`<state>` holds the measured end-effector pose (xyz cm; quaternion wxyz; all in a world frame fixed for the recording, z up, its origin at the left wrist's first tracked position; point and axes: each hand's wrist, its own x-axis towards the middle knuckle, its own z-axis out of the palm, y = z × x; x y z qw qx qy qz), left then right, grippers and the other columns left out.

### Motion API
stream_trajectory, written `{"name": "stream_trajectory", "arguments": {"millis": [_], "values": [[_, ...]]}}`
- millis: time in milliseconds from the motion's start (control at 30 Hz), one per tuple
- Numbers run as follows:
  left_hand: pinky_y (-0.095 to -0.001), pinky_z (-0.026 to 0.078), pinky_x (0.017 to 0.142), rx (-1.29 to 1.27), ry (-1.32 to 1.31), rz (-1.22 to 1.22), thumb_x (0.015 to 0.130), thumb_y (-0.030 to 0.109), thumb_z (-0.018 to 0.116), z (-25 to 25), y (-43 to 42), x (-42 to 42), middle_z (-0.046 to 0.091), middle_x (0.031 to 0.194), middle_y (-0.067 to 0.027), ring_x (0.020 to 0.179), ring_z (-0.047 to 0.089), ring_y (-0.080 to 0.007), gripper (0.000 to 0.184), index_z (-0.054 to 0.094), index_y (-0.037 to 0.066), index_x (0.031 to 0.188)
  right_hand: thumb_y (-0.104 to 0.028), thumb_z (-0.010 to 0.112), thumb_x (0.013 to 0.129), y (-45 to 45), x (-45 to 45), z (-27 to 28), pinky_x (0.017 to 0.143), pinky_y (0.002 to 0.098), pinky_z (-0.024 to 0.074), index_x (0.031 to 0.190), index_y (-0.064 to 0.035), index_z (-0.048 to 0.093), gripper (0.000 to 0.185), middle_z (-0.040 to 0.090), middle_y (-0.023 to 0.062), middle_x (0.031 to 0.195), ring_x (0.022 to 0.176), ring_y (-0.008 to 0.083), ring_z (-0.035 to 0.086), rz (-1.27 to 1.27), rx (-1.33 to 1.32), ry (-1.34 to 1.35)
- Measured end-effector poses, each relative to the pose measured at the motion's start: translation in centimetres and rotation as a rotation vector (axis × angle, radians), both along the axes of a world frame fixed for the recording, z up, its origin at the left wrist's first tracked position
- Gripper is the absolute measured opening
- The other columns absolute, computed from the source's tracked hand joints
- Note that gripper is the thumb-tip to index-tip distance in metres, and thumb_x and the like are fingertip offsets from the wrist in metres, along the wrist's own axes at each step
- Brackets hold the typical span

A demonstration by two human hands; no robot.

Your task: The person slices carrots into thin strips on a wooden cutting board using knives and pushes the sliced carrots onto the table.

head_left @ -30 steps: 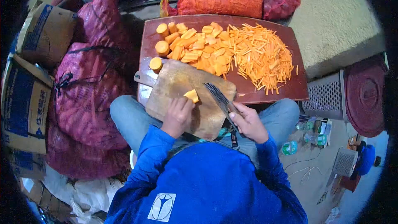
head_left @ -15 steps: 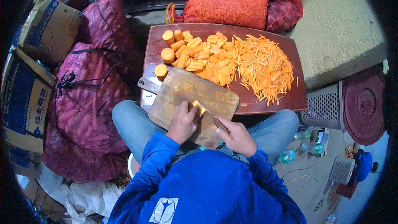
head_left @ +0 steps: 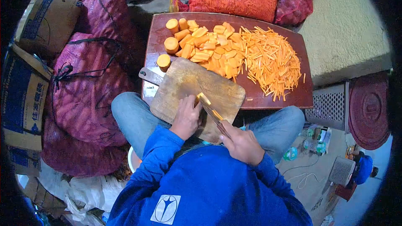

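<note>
My right hand (head_left: 243,144) is wrapped around the handle of a knife (head_left: 215,118), its blade pointing up and left over a worn wooden cutting board (head_left: 176,86). A small orange carrot piece (head_left: 204,97) lies against the blade, and a thin carrot strip shows along the blade nearer the handle. My left hand (head_left: 187,115) is on the board with curled fingers, gripping the carrot piece beside the knife; the fingertips partly hide what is under them. The board tilts from the table edge down toward my lap, with a metal-coloured handle (head_left: 148,75) sticking out at its left.
On the red-brown table (head_left: 272,100) are carrot chunks (head_left: 171,45), a heap of carrot slices (head_left: 220,54) and a pile of carrot sticks (head_left: 274,60). An orange mesh sack (head_left: 234,1) lies behind. Purple mesh sacks (head_left: 90,96) crowd the left; a grey crate (head_left: 328,104) stands right.
The knife and my right hand have shifted slightly down and right, and a carrot strip now shows along the blade. My left fingers have moved slightly left. The whole view has shifted a little.
</note>
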<state>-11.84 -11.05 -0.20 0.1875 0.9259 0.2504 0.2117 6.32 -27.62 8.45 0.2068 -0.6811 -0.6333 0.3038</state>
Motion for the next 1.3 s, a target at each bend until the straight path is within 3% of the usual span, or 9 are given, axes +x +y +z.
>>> {"name": "stream_trajectory", "arguments": {"millis": [100, 200, 333, 400, 533, 733, 1000, 1100, 1300], "values": [[-0.0510, 0.044, 0.088, -0.005, 0.003, 0.020, 0.069, 0.005, 0.075, -0.6, -0.2, 0.0, 0.052, 0.110, -0.0210, 0.104, 0.054, -0.0409, 0.047, 0.066, -0.002, 0.114, -0.019, 0.065, 0.099, 2.9, -0.6, -2.1, 0.074, 0.0560, 0.0560, 0.139, -0.0030, 0.051, 0.045, 0.073, 0.0261, 0.103, 0.092, 0.0464, 0.071, -0.003, -0.092, -0.025], [-0.0512, 0.044, 0.090, -0.055, -0.041, -0.008, 0.071, 0.004, 0.074, 0.1, 0.1, -0.2, 0.053, 0.115, -0.0221, 0.104, 0.054, -0.0408, 0.047, 0.065, -0.002, 0.117, -0.019, 0.065, 0.099, 4.8, -1.3, -2.8, 0.074, 0.0567, 0.0559, 0.140, -0.0049, 0.052, 0.045, 0.072, 0.0269, 0.102, 0.091, 0.0468, 0.071, -0.002, 0.051, -0.048], [-0.0509, 0.044, 0.091, 0.031, 0.035, 0.025, 0.072, 0.005, 0.073, -0.3, -0.3, -0.2, 0.053, 0.118, -0.0222, 0.105, 0.054, -0.0406, 0.047, 0.065, -0.002, 0.118, -0.018, 0.065, 0.099, 3.7, -0.5, -0.6, 0.075, 0.0561, 0.0567, 0.143, -0.0063, 0.052, 0.047, 0.072, 0.0275, 0.105, 0.093, 0.0466, 0.071, 0.011, -0.040, -0.020], [-0.0503, 0.044, 0.092, 0.076, 0.052, 0.022, 0.074, 0.006, 0.073, -0.6, -0.3, -0.2, 0.053, 0.118, -0.0219, 0.106, 0.054, -0.0404, 0.045, 0.065, -0.003, 0.117, -0.025, 0.060, 0.102, 2.0, -0.2, -0.5, 0.069, 0.0599, 0.0563, 0.144, -0.0046, 0.046, 0.048, 0.073, 0.0284, 0.096, 0.081, 0.0503, 0.071, 0.026, 0.029, -0.009], [-0.0501, 0.044, 0.092, 0.057, 0.047, 0.010, 0.074, 0.007, 0.073, -0.1, -0.1, 0.0, 0.054, 0.116, -0.0215, 0.106, 0.054, -0.0402, 0.045, 0.065, -0.003, 0.117, -0.025, 0.061, 0.102, 1.6, -0.3, -0.5, 0.069, 0.0609, 0.0559, 0.143, -0.0044, 0.047, 0.048, 0.073, 0.0291, 0.099, 0.081, 0.0513, 0.070, -0.001, -0.045, 0.007], [-0.0502, 0.045, 0.093, -0.035, 0.023, 0.000, 0.074, 0.006, 0.073, -0.4, -0.2, -0.2, 0.054, 0.117, -0.0223, 0.107, 0.054, -0.0404, 0.045, 0.066, -0.002, 0.117, -0.025, 0.061, 0.102, 5.5, -0.2, -3.8, 0.070, 0.0602, 0.0557, 0.144, -0.0041, 0.047, 0.049, 0.073, 0.0298, 0.098, 0.081, 0.0507, 0.071, 0.037, 0.181, 0.005], [-0.0507, 0.045, 0.094, -0.006, 0.016, -0.006, 0.075, 0.005, 0.071, -0.3, -0.2, -0.4, 0.054, 0.116, -0.0226, 0.107, 0.054, -0.0416, 0.049, 0.064, -0.002, 0.123, -0.023, 0.058, 0.103, 2.9, -0.7, -0.8, 0.074, 0.0619, 0.0547, 0.144, -0.0037, 0.047, 0.046, 0.072, 0.0312, 0.100, 0.086, 0.0512, 0.071, 0.000, -0.082, 0.000], [-0.0497, 0.045, 0.093, -0.046, -0.009, 0.009, 0.077, 0.004, 0.069, 0.2, -0.4, -0.3, 0.054, 0.115, -0.0222, 0.106, 0.054, -0.0410, 0.048, 0.065, -0.003, 0.123, -0.025, 0.059, 0.103, 5.3, -1.1, -2.8, 0.075, 0.0620, 0.0547, 0.144, -0.0029, 0.046, 0.049, 0.072, 0.0320, 0.100, 0.089, 0.0515, 0.071, 0.013, 0.105, -0.024], [-0.0490, 0.045, 0.090, 0.006, -0.010, 0.028, 0.077, 0.003, 0.069, -0.3, -0.3, -0.4, 0.054, 0.112, -0.0213, 0.103, 0.054, -0.0402, 0.043, 0.065, -0.003, 0.119, -0.020, 0.065, 0.100, 3.8, -0.4, -0.8, 0.076, 0.0569, 0.0554, 0.133, -0.0034, 0.057, 0.038, 0.071, 0.0302, 0.103, 0.093, 0.0509, 0.069, -0.067, -0.033, 0.073]]}}
